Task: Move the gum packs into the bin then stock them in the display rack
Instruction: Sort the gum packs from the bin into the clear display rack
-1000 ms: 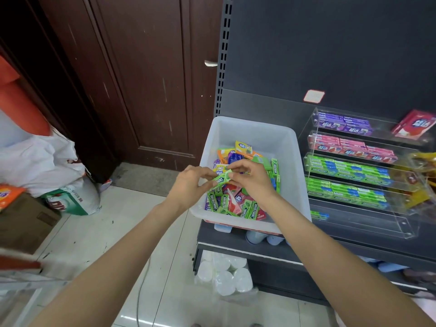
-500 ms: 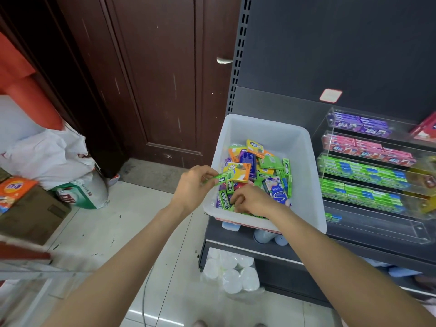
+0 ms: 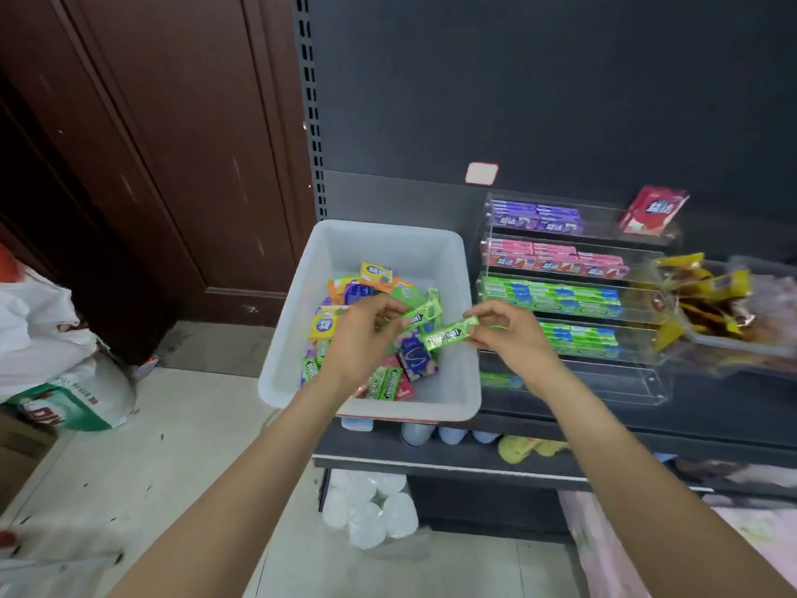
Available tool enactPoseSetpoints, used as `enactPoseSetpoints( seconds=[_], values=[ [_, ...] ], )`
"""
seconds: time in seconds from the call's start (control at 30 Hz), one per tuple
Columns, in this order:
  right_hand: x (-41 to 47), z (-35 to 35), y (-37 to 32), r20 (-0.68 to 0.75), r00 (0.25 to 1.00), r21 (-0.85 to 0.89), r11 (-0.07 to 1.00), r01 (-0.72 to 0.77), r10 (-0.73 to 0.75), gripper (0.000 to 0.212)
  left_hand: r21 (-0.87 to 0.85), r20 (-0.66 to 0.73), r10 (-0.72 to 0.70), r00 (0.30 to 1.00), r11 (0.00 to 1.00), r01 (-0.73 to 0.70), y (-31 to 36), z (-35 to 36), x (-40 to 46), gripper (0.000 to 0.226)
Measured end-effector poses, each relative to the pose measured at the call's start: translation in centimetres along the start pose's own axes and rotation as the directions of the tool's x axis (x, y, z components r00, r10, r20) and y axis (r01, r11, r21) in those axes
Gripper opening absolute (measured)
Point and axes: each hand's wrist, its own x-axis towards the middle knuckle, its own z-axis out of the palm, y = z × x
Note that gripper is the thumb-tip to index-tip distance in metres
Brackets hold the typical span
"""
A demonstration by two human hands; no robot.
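A white plastic bin [image 3: 461, 381] stands on the dark shelf and holds several mixed gum packs [image 3: 390, 384] in green, purple, yellow and orange. Above the bin, my left hand [image 3: 362, 338] grips green gum packs [image 3: 420, 315] that stick out to the right. My right hand [image 3: 506, 328] pinches one green gum pack [image 3: 450, 335] by its right end, over the bin's right rim. To the right, the clear tiered display rack [image 3: 569, 295] carries rows of purple, pink and green packs; its lowest tier [image 3: 604, 381] holds only a pack or two.
A brown wooden door [image 3: 172, 144] stands left of the dark shelving back panel [image 3: 560, 79]. White bags [image 3: 56, 347] sit on the tiled floor at the left. Yellow snack packets [image 3: 707, 299] lie right of the rack. White cups [image 3: 371, 511] are stored beneath the shelf.
My right hand has lifted out of the bin with a green pack and moved right toward the rack. My left hand stays over the bin, still holding green packs. The camera shifted slightly.
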Motion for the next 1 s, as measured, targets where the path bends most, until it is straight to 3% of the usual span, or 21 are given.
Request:
enactPoseSetpoints(
  seconds=[0.27, 0.6, 0.7, 0.83, 1.0],
  values=[
    [-0.9, -10.3, 7.1, -0.204, 0.979, -0.106, 0.994, 0.001, -0.023, 0.017, -0.002, 0.034, -0.011, 0.999, 1.000, 0.011, 4.8, 9.7, 0.9, 0.011],
    [1.4, -11.0, 13.2, -0.092, 0.995, -0.266, 0.964, -0.003, -0.023, 0.010, 0.095, -0.050, -0.089, 0.995, 0.991, 0.093, 5.4, 12.9, 0.4, 0.009],
    [2.0, -10.4, 13.5, 0.029, 0.999, -0.394, 0.918, 0.040, -0.031, 0.013, 0.120, -0.071, -0.101, 0.992, 0.987, 0.109, 5.6, 12.6, 0.3, 0.010],
    [2.6, -9.6, 12.8, 0.290, 0.957, -0.571, 0.804, 0.165, 0.010, 0.035, 0.155, -0.072, -0.108, 0.992, 0.981, 0.118, 5.3, 12.5, -0.1, 0.012],
    [3.0, -8.5, 12.6, 0.383, 0.920, -0.672, 0.709, 0.215, 0.083, 0.039, 0.161, -0.063, -0.110, 0.992, 0.980, 0.119, 5.3, 12.5, -0.1, 0.012]
  ],
)
